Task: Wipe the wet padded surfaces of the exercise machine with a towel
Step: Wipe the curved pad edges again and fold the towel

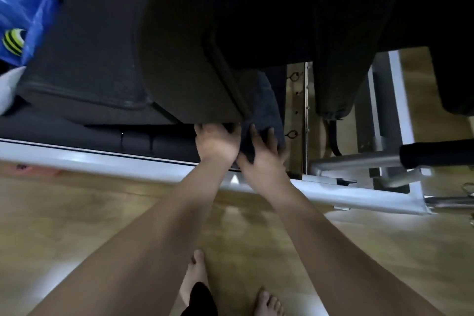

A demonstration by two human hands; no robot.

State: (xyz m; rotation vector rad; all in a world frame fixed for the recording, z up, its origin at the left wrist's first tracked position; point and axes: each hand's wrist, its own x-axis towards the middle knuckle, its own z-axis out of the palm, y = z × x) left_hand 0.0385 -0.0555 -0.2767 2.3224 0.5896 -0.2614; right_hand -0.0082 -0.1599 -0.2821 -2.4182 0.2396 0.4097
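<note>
Left hand fingers curled under lower edge of black pad, gripping it. Right hand fingers spread, pressing dark towel flat beside pad edge. White frame rail below hands. Bare feet on wood floor. Blue bag far left.
</note>
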